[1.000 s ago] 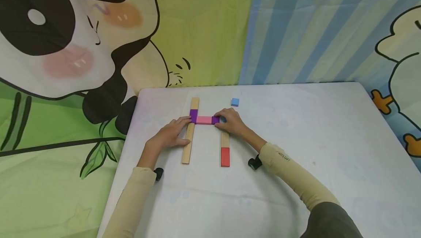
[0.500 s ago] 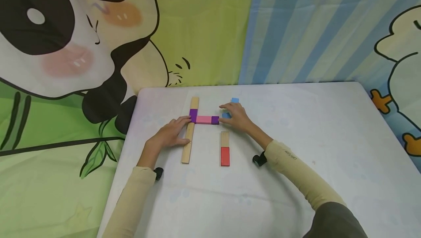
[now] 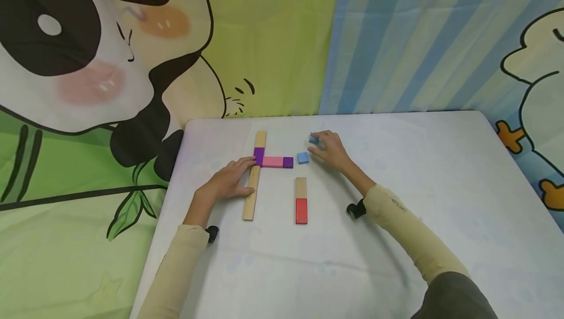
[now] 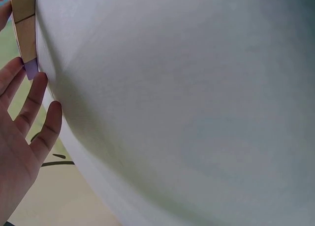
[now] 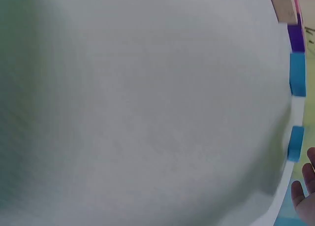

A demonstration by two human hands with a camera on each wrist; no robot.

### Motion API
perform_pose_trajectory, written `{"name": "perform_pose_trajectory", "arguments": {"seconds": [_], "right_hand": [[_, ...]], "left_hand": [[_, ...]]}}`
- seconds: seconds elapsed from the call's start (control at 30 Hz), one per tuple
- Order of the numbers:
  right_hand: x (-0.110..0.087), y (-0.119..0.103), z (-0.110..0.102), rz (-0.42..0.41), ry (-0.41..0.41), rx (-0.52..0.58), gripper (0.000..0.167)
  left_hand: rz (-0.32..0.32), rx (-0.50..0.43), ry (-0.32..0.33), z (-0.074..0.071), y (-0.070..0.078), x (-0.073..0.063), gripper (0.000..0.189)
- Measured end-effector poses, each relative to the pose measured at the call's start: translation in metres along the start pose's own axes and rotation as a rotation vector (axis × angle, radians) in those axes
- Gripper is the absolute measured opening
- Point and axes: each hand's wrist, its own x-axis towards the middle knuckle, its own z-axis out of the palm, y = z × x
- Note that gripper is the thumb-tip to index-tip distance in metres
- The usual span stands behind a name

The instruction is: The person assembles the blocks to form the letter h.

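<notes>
My left hand point(image 3: 229, 180) rests along the left side of an upright line of flat blocks, fingers extended. Its fingertips touch the purple block point(image 3: 259, 154) and its thumb reaches the wooden strip point(image 3: 249, 201). A pink block point(image 3: 273, 162) and a small purple block point(image 3: 288, 162) run rightward from that line. Just past them lies a blue block point(image 3: 302, 158). My right hand point(image 3: 331, 150) is spread at a second, farther blue block point(image 3: 313, 139), its index fingertip overlapping the block in the head view. In the right wrist view, this hand's fingers point(image 5: 308, 179) look loosely straight.
A short wooden block point(image 3: 301, 187) joins a red block point(image 3: 301, 211) below the blue one. A light wooden block point(image 3: 261, 138) tops the left line. The white table point(image 3: 396, 186) ends at a printed cloth backdrop point(image 3: 273, 39) behind.
My right hand has let go of the nearer blue block beside the small purple one and moved right and away to the farther blue block. The left hand stays put.
</notes>
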Motion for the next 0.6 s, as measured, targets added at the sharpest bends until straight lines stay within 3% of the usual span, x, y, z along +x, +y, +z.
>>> {"name": "perform_pose_trajectory", "arguments": {"seconds": [0.13,0.3,0.6], "right_hand": [[0.014,0.010,-0.002,0.051,0.018,-0.013,0.050],[0.028,0.019,-0.002,0.113,-0.030,-0.050,0.058],[0.033,0.026,0.000,0.105,-0.051,-0.116,0.057]], "left_hand": [[0.006,0.005,0.008,0.000,0.000,0.000,0.085],[-0.002,0.010,0.006,0.000,-0.001,0.000,0.085],[-0.001,-0.001,0.012,0.002,0.000,0.001,0.084]]}}
